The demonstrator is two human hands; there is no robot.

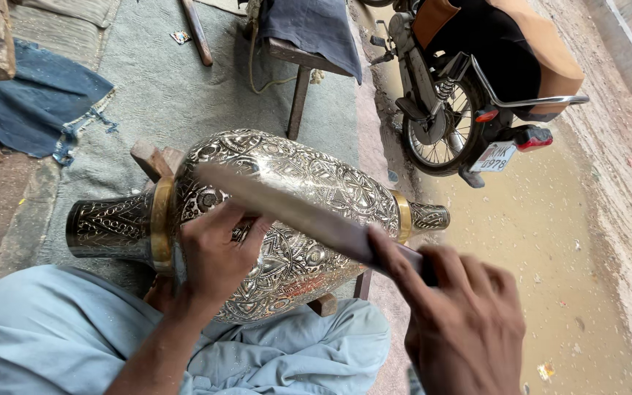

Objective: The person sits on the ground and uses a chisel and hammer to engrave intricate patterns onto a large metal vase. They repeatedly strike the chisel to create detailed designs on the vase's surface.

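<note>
Fingers of right hand (462, 322) clamped on file (294, 208), left hand (217, 252) fingers curled against engraved vase (294, 183) beneath.

Loose pale-blue trousers (74, 329) — creased, dusty (bare forearms, no sleeves)

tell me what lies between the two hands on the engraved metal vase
In the head view, a long flat metal blade spans from left hand to right hand, across the engraved vase.

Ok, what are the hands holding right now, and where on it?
The right hand grips a long flat metal tool at its near handle end. The left hand rests on the engraved metal vase, near its neck, touching the tool's far end.
</note>
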